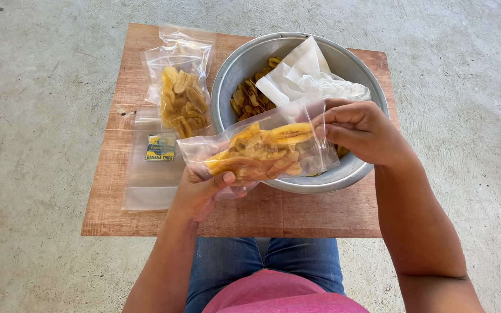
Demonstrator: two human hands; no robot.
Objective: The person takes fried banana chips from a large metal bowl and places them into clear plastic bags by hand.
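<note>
I hold a clear plastic pouch (262, 152) of yellow chips lying sideways between my left hand (199, 191) and right hand (359, 130). On the desk (297, 214), a second filled clear pouch (182, 95) lies above an empty flat one (149, 174) bearing a small rectangular blue-and-yellow label (160, 147).

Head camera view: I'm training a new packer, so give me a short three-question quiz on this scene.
1. True or false: both hands hold the same clear bag of chips.
2. Where does the filled bag that nobody holds lie? A) inside the bowl B) on the wooden table, left of the bowl C) on the floor
3. What white thing lies in the bowl on top of the loose chips?

Key
1. True: the left hand grips the bottom of the bag of chips, the right hand pinches its open end.
2. B: the filled bag lies on the table beside the metal bowl.
3. A crumpled white sheet.
</note>
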